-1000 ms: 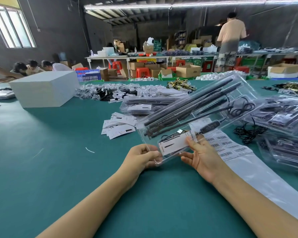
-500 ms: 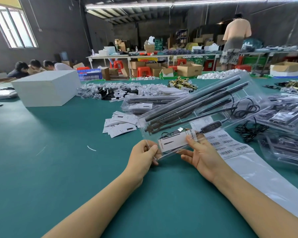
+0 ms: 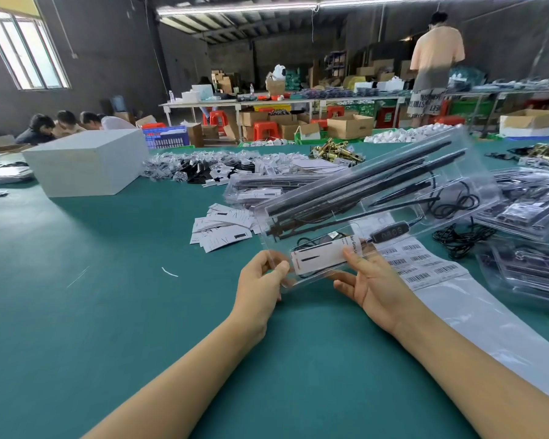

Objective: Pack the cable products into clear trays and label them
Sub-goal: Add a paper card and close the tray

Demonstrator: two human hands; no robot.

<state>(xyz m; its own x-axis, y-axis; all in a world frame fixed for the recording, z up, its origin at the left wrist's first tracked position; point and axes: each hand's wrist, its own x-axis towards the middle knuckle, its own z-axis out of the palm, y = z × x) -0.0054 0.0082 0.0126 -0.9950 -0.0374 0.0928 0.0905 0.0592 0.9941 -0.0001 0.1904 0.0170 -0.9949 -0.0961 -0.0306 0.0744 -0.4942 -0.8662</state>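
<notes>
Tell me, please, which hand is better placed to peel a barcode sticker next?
Right. The right hand lies beside the barcode sheet, while the left hand grips the tray on the far side.

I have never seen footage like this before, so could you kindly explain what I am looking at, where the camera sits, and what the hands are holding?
There is no machine here: a person works with two bare hands, and the single picture comes from a camera worn on their head, looking forward and down. The left hand grips the near corner of a clear tray, and the right hand holds its near edge, thumb on a white card inside. The tray, tilted up off the green table, holds long black rods and a coiled black cable. On the table lie a sheet of barcode labels, loose white cards, more filled trays at the right and a white box.
</notes>
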